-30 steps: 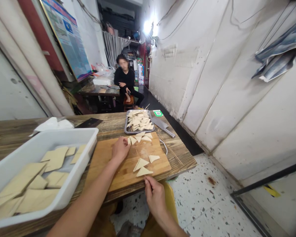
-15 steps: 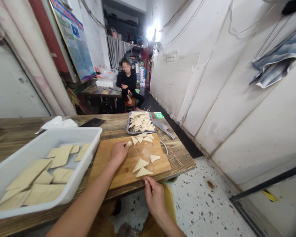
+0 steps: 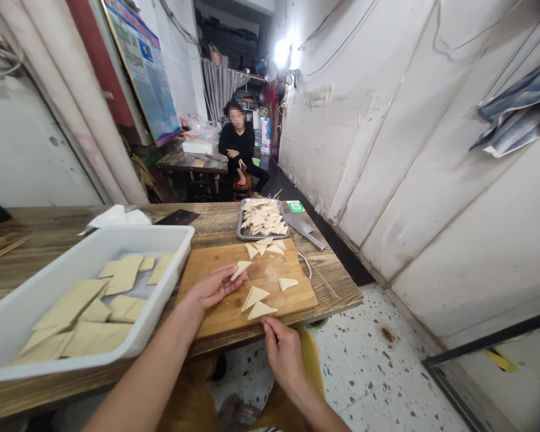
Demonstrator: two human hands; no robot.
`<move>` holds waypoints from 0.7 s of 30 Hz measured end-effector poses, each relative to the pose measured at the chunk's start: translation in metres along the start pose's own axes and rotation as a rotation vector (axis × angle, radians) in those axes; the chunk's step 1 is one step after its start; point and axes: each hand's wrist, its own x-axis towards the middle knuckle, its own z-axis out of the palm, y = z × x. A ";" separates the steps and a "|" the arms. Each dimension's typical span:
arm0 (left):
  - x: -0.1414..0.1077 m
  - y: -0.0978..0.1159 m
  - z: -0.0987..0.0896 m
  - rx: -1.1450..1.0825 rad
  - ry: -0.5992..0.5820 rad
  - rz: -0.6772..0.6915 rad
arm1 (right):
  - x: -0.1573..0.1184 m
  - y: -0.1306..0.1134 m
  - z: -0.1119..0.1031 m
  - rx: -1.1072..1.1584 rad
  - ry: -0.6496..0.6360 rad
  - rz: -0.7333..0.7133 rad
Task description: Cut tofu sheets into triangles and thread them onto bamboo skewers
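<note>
My left hand, palm turned up, pinches a pale tofu triangle over the wooden cutting board. My right hand is closed at the board's near edge on the end of a thin skewer, mostly hidden. Two tofu triangles sit in line with that skewer, just beyond my fingertips; its thin tip shows past them, close to my left fingers. A single triangle lies farther right on the board, and several loose ones lie at its far edge.
A white plastic tub with flat tofu sheets stands at left. Behind the board are a metal tray heaped with triangles and a cleaver. Loose skewers lie at right. A person sits on a stool farther back.
My left hand has turned palm up and brought its tofu triangle nearer the skewer tip. My right hand keeps its grip at the board's edge. The view has shifted slightly.
</note>
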 end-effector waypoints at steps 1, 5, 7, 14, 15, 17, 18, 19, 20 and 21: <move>0.000 0.000 0.000 -0.007 0.001 0.001 | 0.000 0.000 0.000 0.003 -0.008 0.002; 0.000 0.000 -0.002 -0.028 0.008 0.007 | 0.000 -0.002 -0.001 -0.003 -0.036 0.009; 0.000 -0.001 -0.002 -0.044 0.013 0.003 | 0.000 -0.003 -0.001 -0.003 -0.043 0.012; -0.005 -0.005 0.000 -0.141 0.016 -0.035 | 0.000 -0.005 0.000 -0.007 -0.060 0.013; -0.005 -0.006 0.001 -0.152 0.018 -0.034 | 0.000 -0.004 0.000 -0.004 -0.058 0.015; -0.005 -0.007 0.001 -0.173 0.018 -0.033 | -0.001 -0.004 0.001 0.000 -0.060 0.019; -0.004 -0.008 0.002 -0.180 0.018 -0.035 | -0.001 -0.004 0.001 0.000 -0.065 0.024; -0.004 -0.008 0.002 -0.185 0.017 -0.037 | -0.001 -0.004 0.001 -0.001 -0.071 0.030; -0.004 -0.009 0.003 -0.189 0.014 -0.043 | -0.002 -0.005 0.001 -0.002 -0.077 0.036; -0.004 -0.009 0.003 -0.191 0.013 -0.050 | -0.002 -0.005 0.000 -0.002 -0.082 0.041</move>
